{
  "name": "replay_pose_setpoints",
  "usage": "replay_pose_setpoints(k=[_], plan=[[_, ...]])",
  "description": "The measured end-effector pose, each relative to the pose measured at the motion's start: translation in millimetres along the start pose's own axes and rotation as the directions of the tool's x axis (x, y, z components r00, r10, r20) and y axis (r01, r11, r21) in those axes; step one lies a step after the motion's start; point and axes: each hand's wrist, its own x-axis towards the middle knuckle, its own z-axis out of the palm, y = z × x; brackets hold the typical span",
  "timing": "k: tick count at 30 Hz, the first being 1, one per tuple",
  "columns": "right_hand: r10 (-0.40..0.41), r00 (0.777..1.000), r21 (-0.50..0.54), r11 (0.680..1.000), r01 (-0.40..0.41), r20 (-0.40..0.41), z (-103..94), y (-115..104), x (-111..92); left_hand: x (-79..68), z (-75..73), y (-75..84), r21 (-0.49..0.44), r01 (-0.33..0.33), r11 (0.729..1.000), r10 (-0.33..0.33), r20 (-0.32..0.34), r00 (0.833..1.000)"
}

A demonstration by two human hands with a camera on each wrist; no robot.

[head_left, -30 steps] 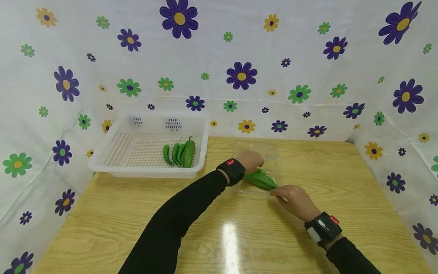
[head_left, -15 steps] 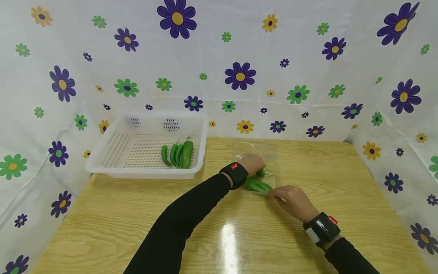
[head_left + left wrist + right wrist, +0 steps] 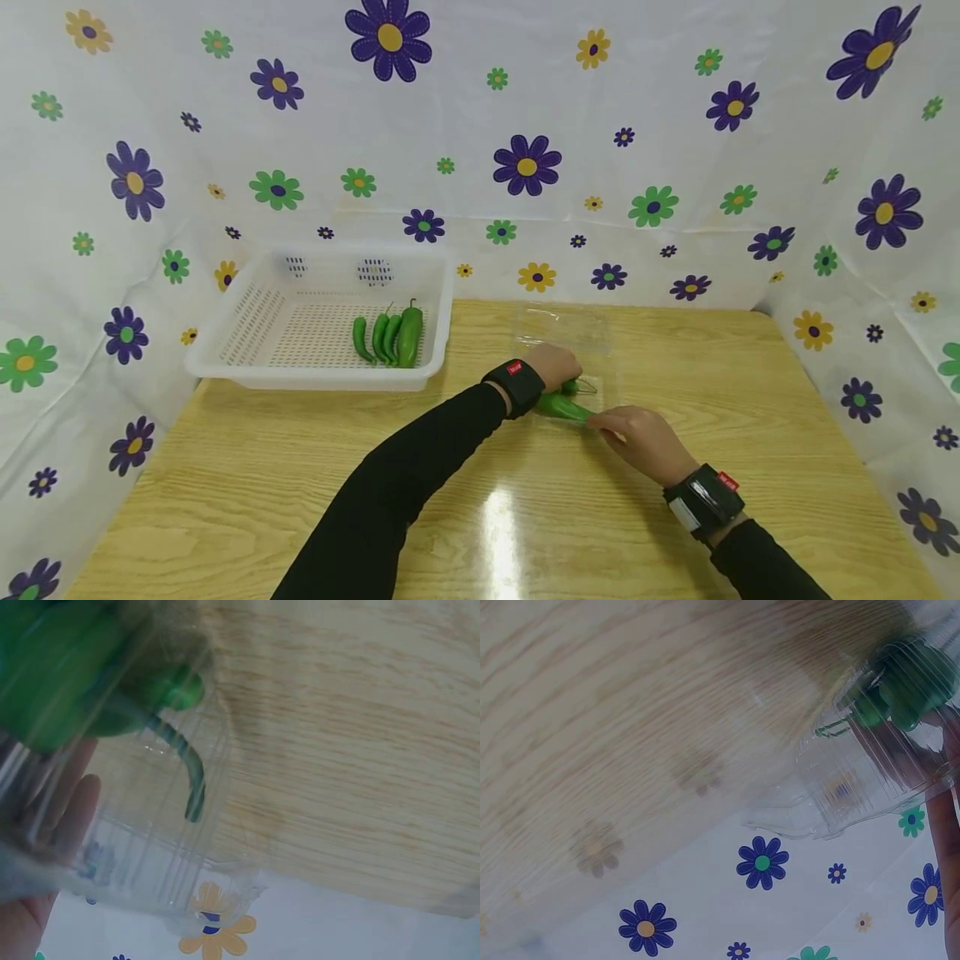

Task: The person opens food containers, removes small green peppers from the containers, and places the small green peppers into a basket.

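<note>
A clear plastic bag (image 3: 562, 327) lies on the table with green peppers (image 3: 561, 407) in its near part. My left hand (image 3: 553, 365) grips the bag from the left around the peppers, its fingers hidden in the head view. The left wrist view shows those fingers (image 3: 79, 810) through the plastic (image 3: 150, 859), beside the blurred peppers (image 3: 45, 682) and a curved stem. Whether they are inside or behind the bag I cannot tell. At the near right corner my right hand (image 3: 645, 437) pinches the bag by the long pepper's tip. The right wrist view also shows peppers (image 3: 922, 679) under plastic.
A white perforated basket (image 3: 300, 379) stands at the back left of the wooden table (image 3: 712, 375). Several green peppers (image 3: 410, 336) lie in its right side. A flower-print curtain (image 3: 450, 108) rises behind the table and at both sides.
The left hand has shifted slightly right and nearer, further over the peppers, so less of them shows. The right hand stays almost still at the corner.
</note>
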Motion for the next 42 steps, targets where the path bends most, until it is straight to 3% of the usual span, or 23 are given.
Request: replay_pose_setpoints(k=[7,15,24,30,34,38,42], plan=[[0.017,1.000,-0.001,1.000,-0.017,0.003,0.7,-1,0,1.0,2.2,-0.2,-0.110,0.017,0.994,-0.014,0.031,0.999],[-0.024,1.000,0.001,1.000,0.024,-0.020,0.2,-2,2,4.3,11.9,-5.6,-0.178,0.019,0.984,-0.021,-0.011,1.000],[0.002,1.000,0.003,1.000,-0.002,0.009,-0.3,-3,3,2.4,0.1,-13.5,-0.246,0.007,0.969,-0.038,-0.123,0.992],[-0.007,1.000,-0.007,1.000,0.007,0.001,0.8,-4,2,-3.1,-16.8,-20.4,-0.327,0.026,0.945,-0.100,-0.213,0.972],[-0.005,1.000,-0.009,1.000,0.005,0.004,0.0,-5,2,-10.8,-29.5,-36.3,-0.438,0.084,0.895,-0.212,-0.252,0.944],[0.010,1.000,-0.011,1.000,-0.010,0.006,-0.6,-6,3,-27.6,-47.4,-65.1,-0.569,0.142,0.810,-0.337,-0.253,0.907],[0.020,1.000,-0.012,1.000,-0.020,0.012,0.1,-7,2,-50.1,-61.5,-101.7,-0.666,0.230,0.710,-0.464,-0.196,0.864]])
